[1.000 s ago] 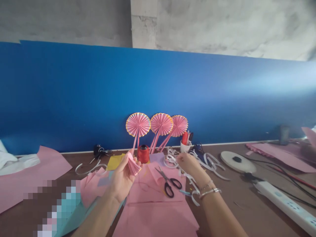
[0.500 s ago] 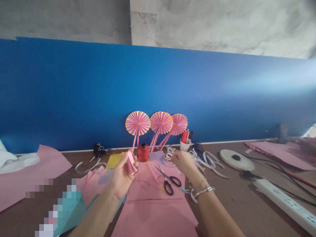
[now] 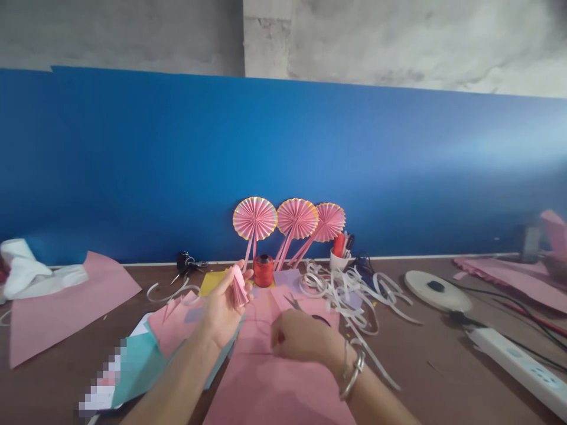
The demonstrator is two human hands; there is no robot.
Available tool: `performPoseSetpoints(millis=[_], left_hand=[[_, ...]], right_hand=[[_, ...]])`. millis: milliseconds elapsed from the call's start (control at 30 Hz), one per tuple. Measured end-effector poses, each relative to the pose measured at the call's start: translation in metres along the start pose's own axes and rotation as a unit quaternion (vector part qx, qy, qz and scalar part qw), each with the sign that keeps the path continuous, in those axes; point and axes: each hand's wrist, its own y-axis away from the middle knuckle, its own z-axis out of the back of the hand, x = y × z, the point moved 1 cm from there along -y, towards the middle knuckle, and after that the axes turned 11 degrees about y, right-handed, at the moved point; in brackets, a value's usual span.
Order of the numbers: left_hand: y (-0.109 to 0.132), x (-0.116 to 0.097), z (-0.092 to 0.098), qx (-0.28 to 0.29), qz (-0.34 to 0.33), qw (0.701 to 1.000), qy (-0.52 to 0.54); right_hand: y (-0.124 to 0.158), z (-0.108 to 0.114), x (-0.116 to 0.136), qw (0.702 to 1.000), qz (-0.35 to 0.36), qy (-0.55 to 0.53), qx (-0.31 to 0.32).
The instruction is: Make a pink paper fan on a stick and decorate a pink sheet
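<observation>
My left hand (image 3: pixel 224 313) is closed around a folded strip of pleated pink paper (image 3: pixel 240 288), held upright above the table. My right hand (image 3: pixel 301 337), fingers curled together, is over the pink paper sheets (image 3: pixel 277 389); whatever its fingertips pinch is hidden. Partly covered by that hand lie scissors (image 3: pixel 293 302), their blades and a bit of black handle showing. A spool of red thread (image 3: pixel 264 273) stands just beyond my left hand. Behind it, round pleated pink paper fans (image 3: pixel 255 218) with gold edges and hanging pink strips lean against the blue panel.
Tangled white ribbon strips (image 3: pixel 349 298) lie to the right, by a white cup (image 3: pixel 338 260) of pens. Farther right are a round white plate-like device (image 3: pixel 437 291), cables and a power strip (image 3: pixel 518 360). Keys (image 3: pixel 188 264), pink paper (image 3: pixel 75 307) and teal paper (image 3: pixel 139 366) lie left.
My right hand has moved from the white ribbons toward me and left, over the scissors. My left hand still holds the pleated paper. The view has shifted slightly left.
</observation>
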Motion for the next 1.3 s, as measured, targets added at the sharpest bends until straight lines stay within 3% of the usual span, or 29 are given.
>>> performPoseSetpoints(millis=[67, 200, 467, 867, 1000, 1100, 1200, 1300], left_hand=[[0.0, 0.0, 0.0, -0.007, -0.004, 1.0, -0.008], [0.001, -0.002, -0.002, -0.021, -0.014, 0.999, -0.02], [0.0, -0.004, -0.001, -0.01, -0.004, 1.0, -0.017], [-0.001, -0.005, -0.001, -0.025, -0.015, 0.999, -0.017], [0.0, -0.007, -0.002, -0.004, -0.032, 0.999, -0.025], [0.001, -0.008, -0.002, 0.002, -0.066, 0.996, -0.065], [0.001, -0.002, 0.0, -0.016, -0.11, 0.98, -0.165], [0.002, 0.009, 0.002, -0.028, -0.09, 0.954, -0.286]], right_hand=[[0.002, -0.009, 0.017, 0.997, 0.024, 0.062, 0.046], [-0.002, -0.022, 0.032, 0.989, 0.013, 0.141, 0.043], [-0.007, -0.034, 0.029, 0.99, 0.023, 0.137, 0.039], [-0.003, -0.026, 0.041, 0.98, 0.054, 0.174, 0.08], [-0.007, -0.023, 0.028, 0.99, 0.038, 0.131, 0.025], [-0.01, -0.007, 0.01, 0.997, -0.019, 0.033, -0.06], [-0.009, 0.013, -0.002, 0.978, -0.08, -0.016, -0.193], [-0.007, 0.021, -0.002, 0.952, -0.083, -0.012, -0.295]])
